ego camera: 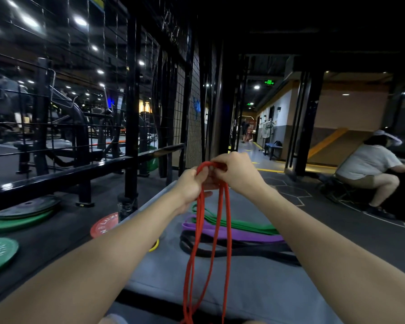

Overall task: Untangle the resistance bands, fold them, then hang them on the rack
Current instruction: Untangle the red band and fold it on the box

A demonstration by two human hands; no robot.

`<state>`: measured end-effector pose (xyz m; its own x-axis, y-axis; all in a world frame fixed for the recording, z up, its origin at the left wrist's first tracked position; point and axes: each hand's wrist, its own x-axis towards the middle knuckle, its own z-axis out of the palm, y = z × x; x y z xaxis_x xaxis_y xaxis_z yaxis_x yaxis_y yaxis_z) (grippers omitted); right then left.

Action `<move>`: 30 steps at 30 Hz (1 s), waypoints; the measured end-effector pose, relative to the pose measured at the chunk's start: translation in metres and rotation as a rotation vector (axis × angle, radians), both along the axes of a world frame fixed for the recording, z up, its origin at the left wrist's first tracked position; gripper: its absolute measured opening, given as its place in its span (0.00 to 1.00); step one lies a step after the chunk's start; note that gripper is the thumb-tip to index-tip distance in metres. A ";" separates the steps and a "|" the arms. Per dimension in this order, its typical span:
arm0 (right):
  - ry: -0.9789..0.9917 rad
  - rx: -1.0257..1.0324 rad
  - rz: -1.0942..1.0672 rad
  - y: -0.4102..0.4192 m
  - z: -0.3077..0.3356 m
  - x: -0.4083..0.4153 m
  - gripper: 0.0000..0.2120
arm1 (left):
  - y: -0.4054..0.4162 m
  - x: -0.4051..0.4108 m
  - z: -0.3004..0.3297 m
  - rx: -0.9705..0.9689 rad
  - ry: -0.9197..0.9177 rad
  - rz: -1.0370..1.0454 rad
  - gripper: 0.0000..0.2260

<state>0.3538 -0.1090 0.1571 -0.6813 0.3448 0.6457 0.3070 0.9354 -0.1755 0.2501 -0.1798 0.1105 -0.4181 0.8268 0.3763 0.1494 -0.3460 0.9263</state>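
Red band [198, 242] hangs vertical, loops down toward camera; left hand [192, 183], right hand [237, 173] pinch top.

A dim gym: weight plates [24, 210] on rubber flooring, exercise machines [66, 118] behind a black wire partition [131, 94].

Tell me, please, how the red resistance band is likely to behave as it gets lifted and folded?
Probably floppy: the red band hangs in long limp strands from where the left hand and right hand pinch its top loop. Likely light, since fingertips alone carry it. The dangling loops may swing and tangle again.
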 end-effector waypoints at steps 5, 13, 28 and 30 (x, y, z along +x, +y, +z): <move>-0.015 -0.030 -0.082 0.001 -0.011 -0.002 0.07 | -0.001 -0.003 0.007 -0.013 -0.026 0.027 0.14; 0.036 0.000 -0.061 0.001 -0.004 -0.005 0.11 | -0.003 -0.007 -0.008 -0.140 0.091 -0.008 0.08; 0.184 -0.055 -0.117 0.003 -0.010 0.017 0.15 | 0.004 0.005 -0.058 -0.317 0.287 -0.055 0.07; 0.224 -0.087 -0.154 0.006 -0.013 0.022 0.14 | 0.003 0.000 -0.067 -0.297 0.286 -0.032 0.07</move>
